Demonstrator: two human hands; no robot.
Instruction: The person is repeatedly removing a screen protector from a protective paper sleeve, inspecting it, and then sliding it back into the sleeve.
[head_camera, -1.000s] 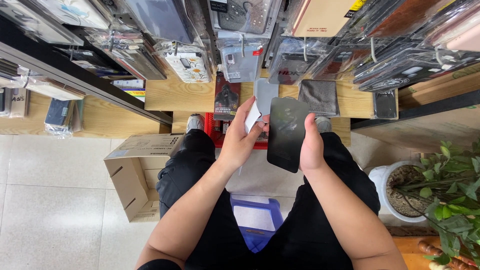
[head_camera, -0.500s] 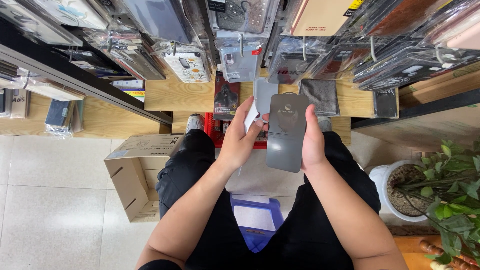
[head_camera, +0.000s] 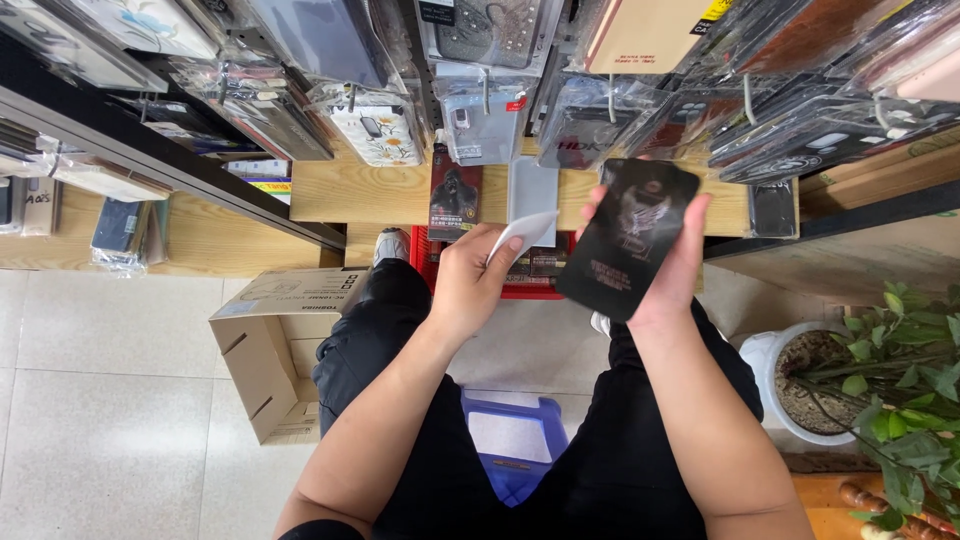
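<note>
Gripping a flat black packet (head_camera: 628, 238) along its edge, the right hand (head_camera: 672, 262) holds it upright above the lap, fingers curled round its far side. The left hand (head_camera: 470, 282), just beside it, pinches a small white slip (head_camera: 522, 234). Beyond both, a wooden shelf (head_camera: 385, 195) carries hanging phone cases (head_camera: 480, 125); a cardboard box (head_camera: 270, 345) sits on the floor.

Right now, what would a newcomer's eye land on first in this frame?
First the flat black package with a pale winged figure, held up mid-frame in the right hand. Beside it, the left hand pinches a small white slip. Above, rows of bagged phone cases hang along the top edge.
</note>
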